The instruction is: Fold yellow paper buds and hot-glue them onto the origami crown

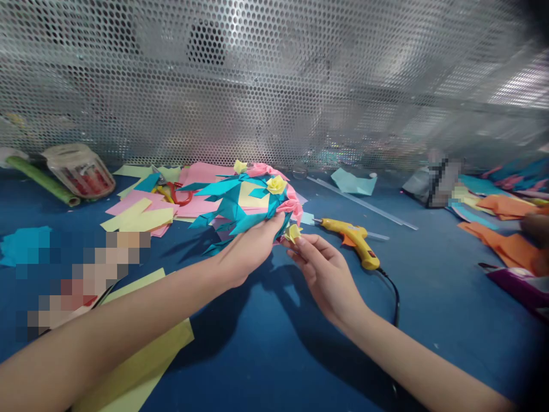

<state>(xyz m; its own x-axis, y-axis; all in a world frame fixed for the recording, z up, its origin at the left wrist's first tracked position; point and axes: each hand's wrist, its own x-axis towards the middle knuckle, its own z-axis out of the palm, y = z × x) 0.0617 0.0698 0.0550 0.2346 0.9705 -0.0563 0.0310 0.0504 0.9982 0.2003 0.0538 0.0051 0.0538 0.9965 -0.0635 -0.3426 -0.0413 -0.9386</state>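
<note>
My left hand holds up a folded-paper wreath of teal leaves with pink paper pieces along its right side. Two yellow paper flowers sit on it, one at the top and one larger rose. My right hand pinches a small yellow paper flower against the wreath's lower right edge. Whether that flower is fixed there, I cannot tell. Just right of my hands lies a yellow hot glue gun, its nozzle pointing left. My left fingers are mostly hidden behind the wreath.
Pink and yellow paper sheets and red-handled scissors lie behind the wreath. Clear glue sticks rest at back right. A plastic jar and a green roll stand left. Orange paper lies right. Perforated metal closes the back.
</note>
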